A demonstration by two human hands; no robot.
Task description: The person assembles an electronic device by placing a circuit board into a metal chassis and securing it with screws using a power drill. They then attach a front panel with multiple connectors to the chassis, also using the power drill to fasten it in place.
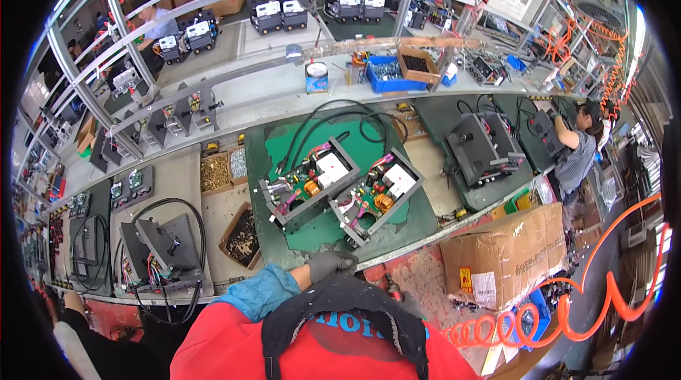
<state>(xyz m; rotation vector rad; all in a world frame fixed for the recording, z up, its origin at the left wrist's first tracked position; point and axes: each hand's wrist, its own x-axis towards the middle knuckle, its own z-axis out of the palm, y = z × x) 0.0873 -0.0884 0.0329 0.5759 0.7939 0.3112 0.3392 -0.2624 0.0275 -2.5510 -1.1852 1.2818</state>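
Note:
My left hand (330, 265), in a dark grey glove below a blue sleeve cover, is at the near edge of the green work mat (305, 239). Its fingers are curled together; what they hold, if anything, is hidden. Low in front of my body, my right hand (410, 304) is gloved and partly covered by my clothing. It appears closed around a slim power screwdriver (393, 287). On the mat, a left open grey chassis (312, 185) and a right open grey chassis (379, 199) lie tilted side by side. Each contains a circuit board, copper coil and white block; black cables trail behind.
Boxes of brass screws (215, 172) and black screws (242, 236) sit left of the mat. More grey housings (164, 252) line the conveyor. A cardboard carton (505, 256) and an orange coiled hose (560, 312) occupy the right. A co-worker (578, 149) works farther right.

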